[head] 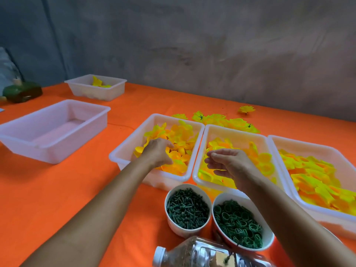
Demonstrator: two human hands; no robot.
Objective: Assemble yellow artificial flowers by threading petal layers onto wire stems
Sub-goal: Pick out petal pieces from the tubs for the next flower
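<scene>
Three white bins stand side by side on the orange table, each holding yellow petal layers. My left hand point(158, 151) reaches into the left bin point(154, 117), its fingers curled down among the petals point(181, 135); whether it grips one is hidden. Over the middle bin point(235, 130) my right hand point(229, 162) hovers with fingers apart and nothing in them. The right bin point(300, 139) is full of flatter petals point(317, 178). Near me stand a cup of dark green stem pieces point(187, 209) and a cup of green rings point(237, 222).
Several finished yellow flowers point(227, 120) lie behind the bins. An empty white bin point(86, 104) sits at the left, and another bin point(96, 91) with a few petals farther back. A clear plastic bottle point(202, 253) lies at the bottom edge. A green object point(21, 91) sits far left.
</scene>
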